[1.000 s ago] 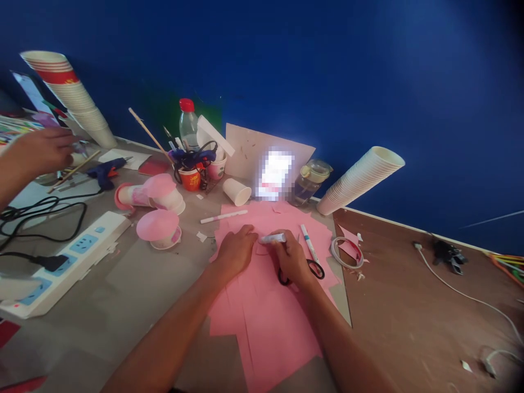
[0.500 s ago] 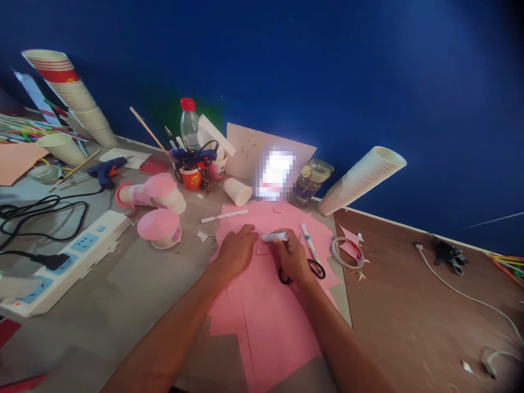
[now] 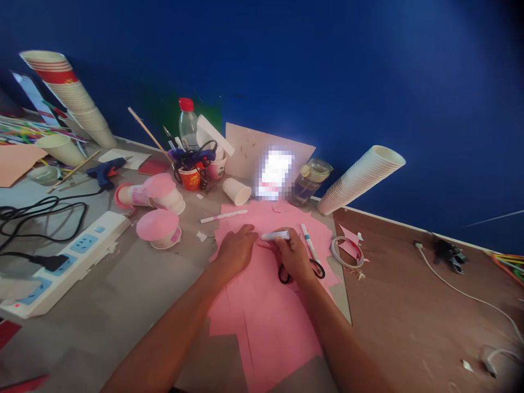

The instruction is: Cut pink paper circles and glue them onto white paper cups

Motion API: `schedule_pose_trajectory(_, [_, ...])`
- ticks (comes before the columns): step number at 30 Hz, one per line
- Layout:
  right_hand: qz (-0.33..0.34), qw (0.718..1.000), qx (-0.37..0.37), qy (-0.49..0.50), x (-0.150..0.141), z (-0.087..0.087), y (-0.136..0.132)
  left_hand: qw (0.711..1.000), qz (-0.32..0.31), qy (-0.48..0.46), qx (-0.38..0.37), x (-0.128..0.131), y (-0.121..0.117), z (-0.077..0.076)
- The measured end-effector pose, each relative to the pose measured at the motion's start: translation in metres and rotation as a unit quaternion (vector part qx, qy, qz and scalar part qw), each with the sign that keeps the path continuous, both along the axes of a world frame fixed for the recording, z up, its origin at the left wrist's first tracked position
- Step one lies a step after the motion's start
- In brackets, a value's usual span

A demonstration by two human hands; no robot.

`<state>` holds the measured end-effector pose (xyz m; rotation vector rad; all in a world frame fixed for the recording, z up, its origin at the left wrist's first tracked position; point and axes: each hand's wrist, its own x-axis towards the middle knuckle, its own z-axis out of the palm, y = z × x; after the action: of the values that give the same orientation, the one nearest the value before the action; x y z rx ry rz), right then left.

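My left hand [image 3: 236,252] lies flat on a sheet of pink paper [image 3: 262,322], pressing it down and holding nothing. My right hand [image 3: 292,256] grips a white marker [image 3: 275,236] with its tip toward the left hand, just above the paper. Black-handled scissors [image 3: 301,274] lie on the paper, partly hidden under my right hand. A teal-marked pen [image 3: 309,243] lies to the right of that hand. A thin white marker [image 3: 224,216] rests near the paper's far edge.
Behind the paper stand a fallen paper cup [image 3: 236,191], a pen-filled cup [image 3: 190,178] and a bottle [image 3: 188,125]. Pink cup crafts [image 3: 159,227], a glue gun [image 3: 107,171] and a power strip [image 3: 69,262] sit left. A tape roll [image 3: 347,252] lies right, beside a brown board [image 3: 417,305].
The other person's hand at the far left has gone, showing a cup and straws. My right hand and its marker have shifted slightly to the right.
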<state>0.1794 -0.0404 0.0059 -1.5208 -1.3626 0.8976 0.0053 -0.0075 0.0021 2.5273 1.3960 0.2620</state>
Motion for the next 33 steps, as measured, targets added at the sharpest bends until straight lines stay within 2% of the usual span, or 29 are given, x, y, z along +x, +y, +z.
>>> schedule_pose_trajectory(3, [0.023, 0.999, -0.008, -0.04, -0.001, 0.004, -0.003, 1.0, 0.006, 0.006, -0.004, 0.001, 0.001, 0.0])
schedule_pose_trajectory(6, [0.074, 0.995, -0.05, 0.045, 0.004, 0.005, -0.003, 1.0, 0.006, 0.009, -0.008, 0.001, 0.001, 0.0])
schedule_pose_trajectory(9, [0.046, 0.989, -0.037, 0.133, 0.006, 0.003, -0.001, 1.0, 0.006, 0.008, -0.006, 0.001, 0.001, -0.001])
schedule_pose_trajectory(12, [0.001, 0.996, -0.01, 0.086, 0.003, 0.002, 0.001, 1.0, 0.005, 0.007, -0.009, 0.001, 0.001, 0.0])
schedule_pose_trajectory(15, [0.001, 1.0, -0.007, -0.009, -0.002, 0.005, -0.001, 1.0, 0.005, 0.003, -0.014, 0.001, 0.001, 0.002])
schedule_pose_trajectory(18, [0.046, 0.997, -0.019, -0.056, -0.003, 0.01, -0.004, 1.0, 0.009, -0.003, -0.016, 0.001, 0.0, 0.003])
schedule_pose_trajectory(21, [0.095, 0.994, -0.043, -0.016, 0.0, 0.011, -0.005, 1.0, 0.008, -0.003, -0.018, 0.001, 0.0, 0.002])
schedule_pose_trajectory(26, [0.002, 0.99, -0.028, 0.14, 0.003, 0.003, 0.0, 1.0, 0.004, -0.003, -0.013, 0.0, 0.0, 0.002])
schedule_pose_trajectory(31, [-0.028, 0.998, 0.009, 0.063, -0.001, -0.002, 0.002, 1.0, 0.003, 0.0, -0.006, 0.001, 0.0, 0.003])
schedule_pose_trajectory(33, [-0.038, 0.995, 0.008, 0.09, -0.001, -0.003, 0.002, 1.0, 0.008, 0.003, -0.007, 0.001, 0.0, 0.003])
